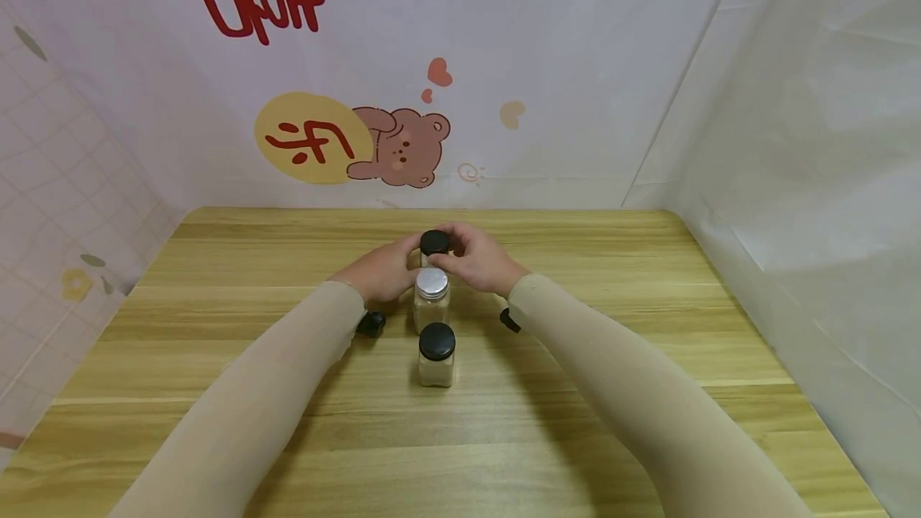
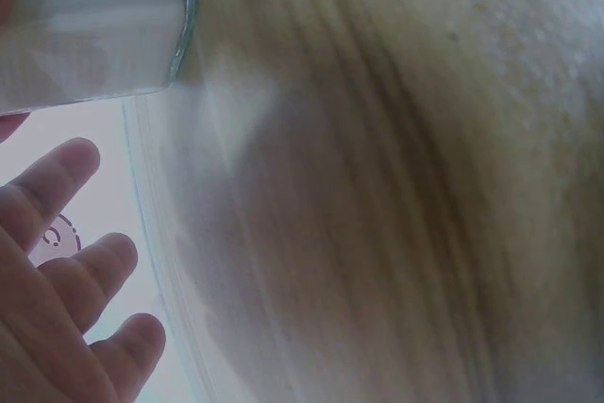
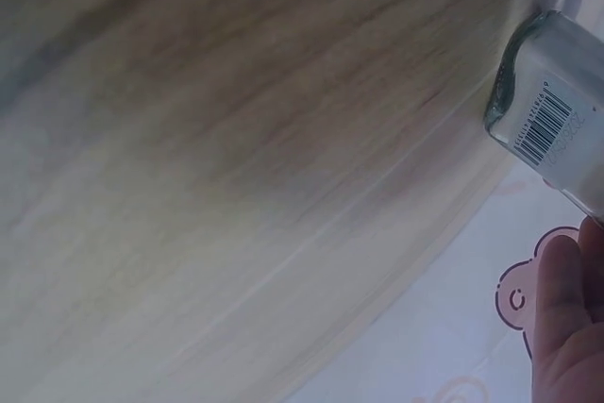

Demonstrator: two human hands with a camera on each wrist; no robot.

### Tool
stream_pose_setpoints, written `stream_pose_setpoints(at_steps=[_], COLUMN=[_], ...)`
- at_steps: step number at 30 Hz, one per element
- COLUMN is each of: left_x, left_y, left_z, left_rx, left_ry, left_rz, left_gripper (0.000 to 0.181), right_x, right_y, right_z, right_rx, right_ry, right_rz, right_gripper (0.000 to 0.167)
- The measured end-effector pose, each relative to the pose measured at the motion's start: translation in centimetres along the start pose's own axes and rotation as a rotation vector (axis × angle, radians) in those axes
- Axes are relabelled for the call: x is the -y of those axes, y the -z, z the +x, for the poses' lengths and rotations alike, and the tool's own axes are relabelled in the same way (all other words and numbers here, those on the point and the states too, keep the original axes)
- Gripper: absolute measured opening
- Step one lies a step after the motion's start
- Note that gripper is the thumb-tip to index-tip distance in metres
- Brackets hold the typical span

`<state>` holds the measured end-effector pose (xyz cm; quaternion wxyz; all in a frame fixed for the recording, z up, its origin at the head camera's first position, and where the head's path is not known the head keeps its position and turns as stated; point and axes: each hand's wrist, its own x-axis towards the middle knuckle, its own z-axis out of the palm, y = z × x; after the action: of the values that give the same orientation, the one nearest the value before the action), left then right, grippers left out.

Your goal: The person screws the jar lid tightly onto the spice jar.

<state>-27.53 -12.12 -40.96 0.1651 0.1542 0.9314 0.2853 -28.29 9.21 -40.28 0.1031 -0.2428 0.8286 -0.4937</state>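
A small glass jar with a black lid [image 1: 435, 241] stands farthest back, between the two hands. My left hand [image 1: 384, 270] pinches it from the left; its other fingers spread out loosely in the left wrist view. From the right, my right hand [image 1: 482, 258] grips the same jar near its lid, hiding part of its body. A printed barcode shows on a glass jar [image 3: 557, 125] in the right wrist view. Just in front stands a jar with a silver lid [image 1: 432, 312], close to the left thumb. Nearest me is another black-lidded jar [image 1: 436, 370], with pale contents.
The jars line up front to back on a wood-grain table [image 1: 460, 454]. A white printed backdrop [image 1: 576, 62] rises behind the table, with white sheets at both sides. Small black wrist-worn pieces [image 1: 371, 324] show below the sleeves.
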Motion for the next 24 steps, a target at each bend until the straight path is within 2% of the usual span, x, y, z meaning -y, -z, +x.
stream_pose_setpoints(at_steps=[5,12,19,24], left_x=[0.03,0.07,0.02,-0.03], left_y=[-0.02,-0.05,0.01,0.07], left_z=[0.04,0.03,0.05,-0.05], left_rx=[0.003,-0.002,0.004,0.009], left_ry=[0.003,-0.006,0.0,0.001], left_rz=[0.001,0.008,0.01,0.018], left_gripper=[0.065,0.067,0.067,0.068], right_x=[0.08,0.18,0.1,0.13], right_y=[0.09,0.03,0.03,0.04], right_z=[-0.14,-0.19,-0.17,-0.17], right_rx=[0.006,0.004,-0.004,0.003], right_ry=[-0.001,0.011,-0.009,0.008], right_rz=[-0.02,0.006,-0.01,0.004], right_gripper=[0.058,0.042,0.054,0.047])
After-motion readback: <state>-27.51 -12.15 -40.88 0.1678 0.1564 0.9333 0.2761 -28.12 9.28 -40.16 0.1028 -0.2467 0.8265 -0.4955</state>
